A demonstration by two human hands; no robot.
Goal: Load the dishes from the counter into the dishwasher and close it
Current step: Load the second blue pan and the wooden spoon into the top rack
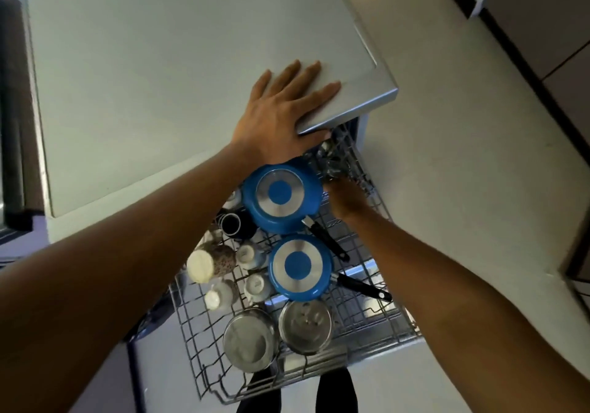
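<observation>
The dishwasher's wire rack (204, 358) is pulled out below the white counter (159, 77). Two blue pans lie upside down in it, one at the back (281, 198) and one in the middle (300, 267), both with black handles. Two steel bowls (250, 339) sit at the front, and several cups and a dark mug (231, 224) stand on the left. My left hand (284, 115) lies flat on the counter corner, fingers straight. My right hand (346, 198) reaches into the back of the rack behind the blue pan. Its fingers are hidden among dark items.
Pale floor lies to the right, with dark-based cabinets (542, 45) along the far right. A dark window or appliance edge (12, 109) runs down the left. My feet (335, 393) stand just in front of the rack.
</observation>
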